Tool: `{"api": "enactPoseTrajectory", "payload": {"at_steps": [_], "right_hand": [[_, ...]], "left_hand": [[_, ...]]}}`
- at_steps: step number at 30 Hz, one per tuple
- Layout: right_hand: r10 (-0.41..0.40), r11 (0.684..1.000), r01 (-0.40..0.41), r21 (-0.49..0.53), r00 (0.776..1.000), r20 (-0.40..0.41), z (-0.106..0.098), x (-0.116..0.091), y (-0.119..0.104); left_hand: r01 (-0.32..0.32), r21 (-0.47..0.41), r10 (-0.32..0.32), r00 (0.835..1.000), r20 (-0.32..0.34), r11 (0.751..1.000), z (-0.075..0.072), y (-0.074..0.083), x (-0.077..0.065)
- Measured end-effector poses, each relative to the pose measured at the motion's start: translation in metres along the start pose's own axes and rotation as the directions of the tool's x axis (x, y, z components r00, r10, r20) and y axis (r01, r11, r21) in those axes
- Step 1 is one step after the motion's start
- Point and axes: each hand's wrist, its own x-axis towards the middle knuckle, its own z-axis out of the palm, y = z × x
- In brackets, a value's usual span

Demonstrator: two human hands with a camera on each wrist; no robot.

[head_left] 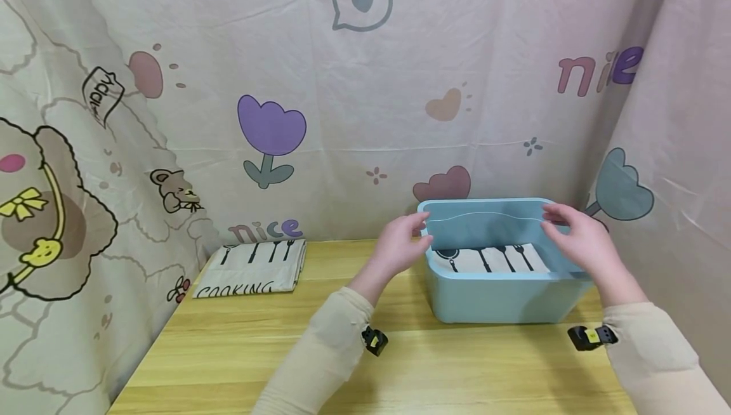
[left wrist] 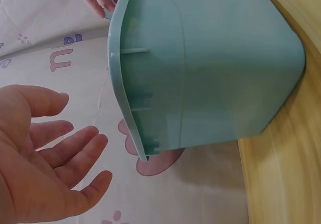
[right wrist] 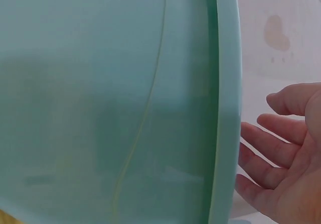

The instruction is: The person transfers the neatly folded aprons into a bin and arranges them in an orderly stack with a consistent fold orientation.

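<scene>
A light-blue plastic bin [head_left: 502, 301] stands on the right of the table. In it lies a white cloth [head_left: 497, 260] printed with black kitchen utensils. My left hand [head_left: 400, 247] is at the bin's left rim, fingers loosely spread and holding nothing; the left wrist view shows a gap between this hand [left wrist: 55, 158] and the rim [left wrist: 118, 78]. Over the right rim hovers my right hand [head_left: 582, 243], with relaxed fingers and nothing in its grasp. In the right wrist view its fingertips come close to the rim [right wrist: 229, 93]; contact is unclear.
A second folded white cloth [head_left: 251, 269], with utensil prints and the word COOKING, lies at the table's back left. Behind the wooden table [head_left: 457, 364] hangs a patterned curtain [head_left: 354, 85], with more fabric at both sides. Small black cameras sit on both wrists.
</scene>
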Motion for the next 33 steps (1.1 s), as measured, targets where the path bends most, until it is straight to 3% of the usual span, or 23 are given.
{"api": "enactPoseTrajectory", "payload": {"at_steps": [13,19,33], "right_hand": [[-0.158,0.987,0.158,-0.022,0.987,-0.016,0.008,-0.008,-0.033],[-0.204,0.978,0.204,-0.039,0.979,0.003,0.018,-0.013,-0.047],[-0.312,0.950,0.311,-0.034,0.950,-0.018,0.038,-0.020,-0.076]], "left_hand": [[-0.089,0.238,0.100,0.994,-0.034,0.967,-0.006,-0.012,-0.019],[-0.100,0.302,0.120,0.991,-0.050,0.948,-0.010,-0.020,-0.031],[-0.130,0.405,0.194,0.973,-0.121,0.905,-0.022,-0.061,-0.054]]}}
